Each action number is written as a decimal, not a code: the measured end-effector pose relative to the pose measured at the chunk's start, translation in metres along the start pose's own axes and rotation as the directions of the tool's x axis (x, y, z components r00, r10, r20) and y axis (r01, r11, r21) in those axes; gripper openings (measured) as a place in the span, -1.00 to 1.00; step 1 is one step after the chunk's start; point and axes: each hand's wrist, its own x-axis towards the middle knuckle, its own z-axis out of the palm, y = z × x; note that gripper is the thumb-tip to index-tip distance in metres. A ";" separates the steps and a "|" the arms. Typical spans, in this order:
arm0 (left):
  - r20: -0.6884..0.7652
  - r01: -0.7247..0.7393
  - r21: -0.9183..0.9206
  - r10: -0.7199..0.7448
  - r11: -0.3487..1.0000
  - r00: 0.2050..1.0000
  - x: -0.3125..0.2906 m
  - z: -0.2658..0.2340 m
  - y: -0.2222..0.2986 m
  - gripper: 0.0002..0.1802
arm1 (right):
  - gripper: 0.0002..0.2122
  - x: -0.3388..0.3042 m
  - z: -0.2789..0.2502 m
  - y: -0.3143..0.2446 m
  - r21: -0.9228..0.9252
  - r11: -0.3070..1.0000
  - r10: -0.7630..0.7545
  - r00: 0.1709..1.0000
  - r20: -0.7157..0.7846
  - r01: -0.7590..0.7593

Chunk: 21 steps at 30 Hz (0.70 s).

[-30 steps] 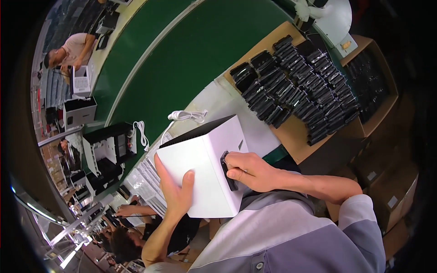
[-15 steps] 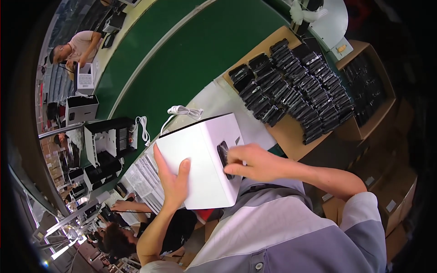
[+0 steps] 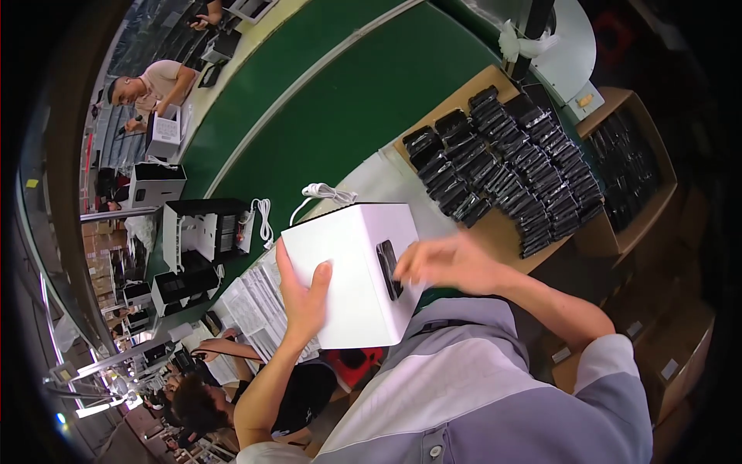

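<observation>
A white box-shaped appliance point(image 3: 348, 255) sits tilted in front of me at the bench edge, with a black oval slot point(image 3: 389, 268) on its right side. My left hand point(image 3: 304, 298) presses flat against its near face and holds it. My right hand point(image 3: 452, 263) hovers just right of the black slot, fingers spread and blurred, holding nothing. A coiled white cable point(image 3: 325, 191) lies behind the appliance.
Rows of small black parts point(image 3: 502, 166) cover a brown board to the right, next to a cardboard box point(image 3: 634, 162) of more. A green conveyor belt point(image 3: 325, 100) runs past with other white units point(image 3: 201, 232). Printed sheets point(image 3: 255, 301) lie left. Other people work along the line.
My right hand has come off the black slot and moved slightly right, fingers spreading. The appliance has stayed held by my left hand, shifting a little.
</observation>
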 end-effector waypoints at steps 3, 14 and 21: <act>-0.014 0.006 0.036 -0.005 0.999 1.000 -0.003 0.002 -0.001 -0.11 | -0.67 0.001 -0.008 0.000 0.169 0.951 -0.118 0.811 -0.573 0.258; -0.036 0.020 -0.005 -0.020 1.000 0.999 0.000 0.000 -0.008 -0.14 | -0.32 0.073 0.045 0.037 -0.403 0.881 -0.469 0.582 -0.665 0.249; 0.259 0.370 -0.168 -0.321 0.914 0.911 -0.025 -0.072 -0.044 -0.55 | -0.61 -0.014 -0.073 0.031 -0.335 0.940 -0.340 0.140 -0.930 0.059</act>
